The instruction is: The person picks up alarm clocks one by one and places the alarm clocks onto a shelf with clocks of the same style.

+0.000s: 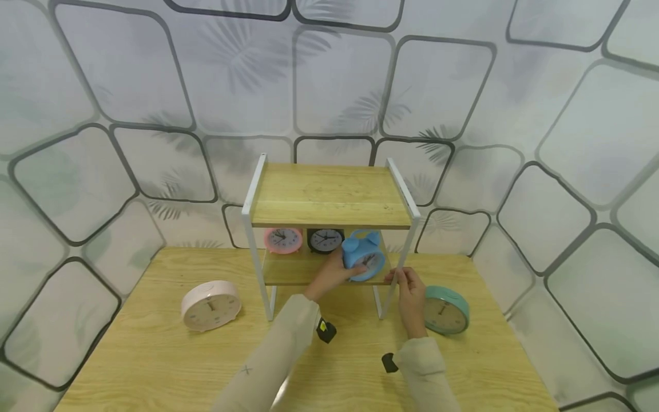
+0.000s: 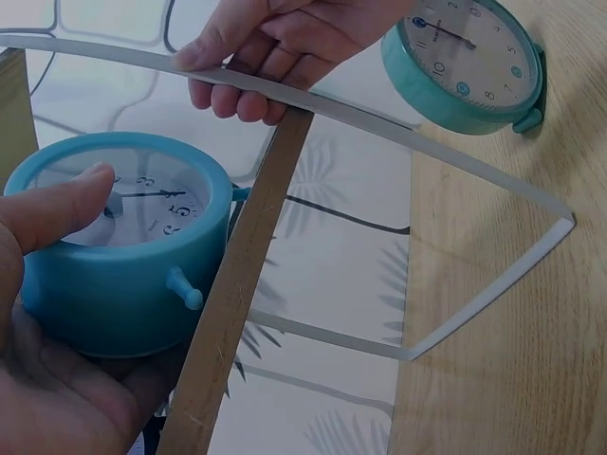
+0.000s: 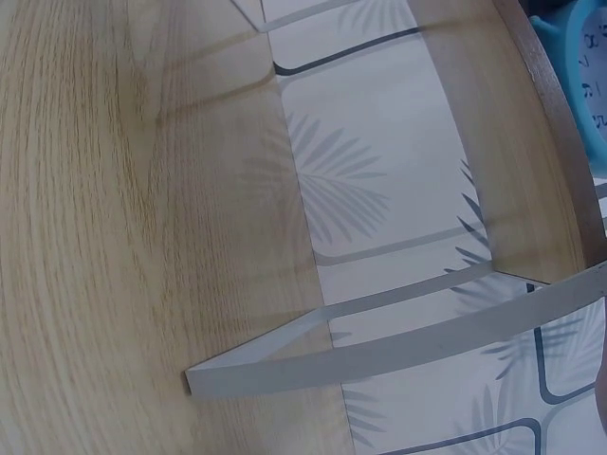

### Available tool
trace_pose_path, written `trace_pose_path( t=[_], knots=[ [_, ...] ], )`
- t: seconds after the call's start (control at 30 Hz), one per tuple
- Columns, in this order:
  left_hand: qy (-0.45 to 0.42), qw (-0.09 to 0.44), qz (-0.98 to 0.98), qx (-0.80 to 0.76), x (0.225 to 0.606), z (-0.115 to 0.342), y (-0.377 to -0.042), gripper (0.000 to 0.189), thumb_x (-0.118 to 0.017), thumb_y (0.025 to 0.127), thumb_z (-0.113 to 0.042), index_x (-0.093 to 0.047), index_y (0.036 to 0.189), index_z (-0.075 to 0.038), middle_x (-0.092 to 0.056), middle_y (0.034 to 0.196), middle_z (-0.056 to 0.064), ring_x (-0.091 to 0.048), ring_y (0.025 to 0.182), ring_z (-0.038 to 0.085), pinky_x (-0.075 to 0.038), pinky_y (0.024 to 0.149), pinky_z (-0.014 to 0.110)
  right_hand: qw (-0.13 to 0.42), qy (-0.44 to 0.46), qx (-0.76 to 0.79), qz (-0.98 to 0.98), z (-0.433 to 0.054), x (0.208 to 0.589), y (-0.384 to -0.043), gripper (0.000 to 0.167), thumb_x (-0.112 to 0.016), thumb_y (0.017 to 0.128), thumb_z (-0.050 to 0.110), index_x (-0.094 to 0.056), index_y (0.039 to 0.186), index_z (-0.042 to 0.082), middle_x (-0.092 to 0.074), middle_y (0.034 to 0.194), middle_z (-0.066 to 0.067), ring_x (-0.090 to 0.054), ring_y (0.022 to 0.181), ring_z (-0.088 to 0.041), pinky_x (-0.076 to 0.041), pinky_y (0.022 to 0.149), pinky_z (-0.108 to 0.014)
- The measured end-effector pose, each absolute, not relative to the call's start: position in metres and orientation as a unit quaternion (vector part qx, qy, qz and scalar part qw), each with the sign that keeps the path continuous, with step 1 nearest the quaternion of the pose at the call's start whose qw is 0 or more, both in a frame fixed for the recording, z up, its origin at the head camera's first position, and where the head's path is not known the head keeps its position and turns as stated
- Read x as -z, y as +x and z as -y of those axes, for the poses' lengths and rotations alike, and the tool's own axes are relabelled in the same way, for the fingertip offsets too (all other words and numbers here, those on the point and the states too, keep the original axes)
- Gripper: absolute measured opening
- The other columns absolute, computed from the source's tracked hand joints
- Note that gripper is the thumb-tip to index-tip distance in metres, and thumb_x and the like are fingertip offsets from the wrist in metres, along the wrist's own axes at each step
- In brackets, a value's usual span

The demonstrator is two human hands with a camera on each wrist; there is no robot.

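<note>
My left hand (image 1: 329, 274) grips a blue twin-bell alarm clock (image 1: 356, 258) at the right side of the lower board (image 1: 288, 273) of a small two-tier shelf. In the left wrist view the thumb lies over the face of this clock (image 2: 142, 308) and the fingers are beneath its body; its small feet point at the board's edge. My right hand (image 1: 412, 294) holds the white metal post (image 1: 404, 252) at the shelf's right front, fingers curled round it, as the left wrist view shows. Only a sliver of that hand enters the right wrist view.
On the lower board a pink clock (image 1: 283, 241) and a black clock (image 1: 326, 241) stand at left and middle, under the top board (image 1: 329, 194). A pale pink clock (image 1: 211, 306) is on the table (image 1: 154, 355) at left, a green clock (image 1: 447, 310) beside my right hand. Patterned walls enclose the table.
</note>
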State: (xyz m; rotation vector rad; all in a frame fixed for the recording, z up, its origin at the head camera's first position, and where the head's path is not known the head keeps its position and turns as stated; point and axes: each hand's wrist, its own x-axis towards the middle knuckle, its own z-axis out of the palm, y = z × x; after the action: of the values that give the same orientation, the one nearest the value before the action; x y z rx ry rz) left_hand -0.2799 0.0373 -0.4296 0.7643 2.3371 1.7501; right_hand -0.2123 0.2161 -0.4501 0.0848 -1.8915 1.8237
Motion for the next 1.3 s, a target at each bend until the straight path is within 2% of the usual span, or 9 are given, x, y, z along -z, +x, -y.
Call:
trace_pose_path(
  t=[0.17,0.33,0.67,0.93,1.1,1.2,1.3],
  knots=[
    [0.254,0.070,-0.773,-0.577,0.429,-0.041,-0.281,0.072,-0.068,0.086,-0.018,-0.027,0.144,-0.003,-0.043,0.141,0.021,-0.043,0.130,0.036,-0.034,0.108,0.050,0.261,0.044,-0.673,0.691,-0.216,0.450,-0.213,0.027,-0.044,0.099,0.007,-0.054,0.092,-0.017,-0.066,0.077,0.001,-0.066,0.072,-0.009,-0.054,0.073,-0.020],
    [0.233,0.048,-0.786,-0.571,0.429,-0.041,-0.272,0.076,-0.067,0.088,-0.021,-0.022,0.145,-0.001,-0.040,0.142,0.023,-0.041,0.131,0.038,-0.034,0.108,0.051,0.262,0.047,-0.671,0.692,-0.216,0.449,-0.213,0.028,-0.043,0.099,0.006,-0.053,0.091,-0.019,-0.065,0.076,0.002,-0.066,0.072,-0.006,-0.054,0.074,-0.020],
    [0.188,-0.013,-0.811,-0.554,0.432,-0.044,-0.250,0.066,-0.062,0.090,-0.019,-0.027,0.143,0.000,-0.044,0.139,0.023,-0.044,0.128,0.037,-0.037,0.107,0.047,0.262,0.032,-0.674,0.690,-0.225,0.467,-0.224,0.030,-0.044,0.099,0.010,-0.055,0.093,-0.017,-0.064,0.076,0.005,-0.065,0.072,-0.004,-0.054,0.073,-0.019],
    [0.189,-0.006,-0.827,-0.530,0.428,-0.046,-0.256,0.065,-0.054,0.095,-0.021,-0.019,0.147,-0.003,-0.041,0.142,0.022,-0.042,0.131,0.036,-0.035,0.108,0.047,0.265,0.038,-0.669,0.693,-0.224,0.469,-0.224,0.033,-0.045,0.099,0.015,-0.056,0.092,-0.016,-0.064,0.077,0.005,-0.065,0.072,-0.004,-0.054,0.074,-0.019],
    [0.174,-0.013,-0.839,-0.516,0.428,-0.045,-0.259,0.063,-0.054,0.095,-0.023,-0.024,0.146,-0.003,-0.044,0.140,0.022,-0.045,0.129,0.036,-0.038,0.106,0.046,0.259,0.031,-0.675,0.690,-0.223,0.470,-0.225,0.030,-0.045,0.099,0.011,-0.056,0.092,-0.016,-0.065,0.076,0.004,-0.066,0.071,-0.004,-0.054,0.073,-0.019],
    [0.163,-0.044,-0.850,-0.499,0.431,-0.046,-0.256,0.061,-0.056,0.094,-0.024,-0.027,0.145,-0.005,-0.045,0.138,0.021,-0.048,0.126,0.035,-0.042,0.103,0.045,0.260,0.034,-0.677,0.687,-0.223,0.470,-0.226,0.027,-0.044,0.098,0.006,-0.055,0.091,-0.018,-0.065,0.075,0.002,-0.066,0.071,-0.006,-0.055,0.072,-0.020],
    [0.166,-0.110,-0.857,-0.476,0.434,-0.048,-0.251,0.059,-0.059,0.093,-0.020,-0.030,0.143,-0.005,-0.042,0.138,0.022,-0.048,0.124,0.035,-0.043,0.102,0.043,0.267,0.045,-0.679,0.683,-0.223,0.470,-0.227,0.028,-0.044,0.099,0.006,-0.055,0.091,-0.018,-0.065,0.075,0.002,-0.066,0.071,-0.006,-0.055,0.072,-0.020]
  ],
)
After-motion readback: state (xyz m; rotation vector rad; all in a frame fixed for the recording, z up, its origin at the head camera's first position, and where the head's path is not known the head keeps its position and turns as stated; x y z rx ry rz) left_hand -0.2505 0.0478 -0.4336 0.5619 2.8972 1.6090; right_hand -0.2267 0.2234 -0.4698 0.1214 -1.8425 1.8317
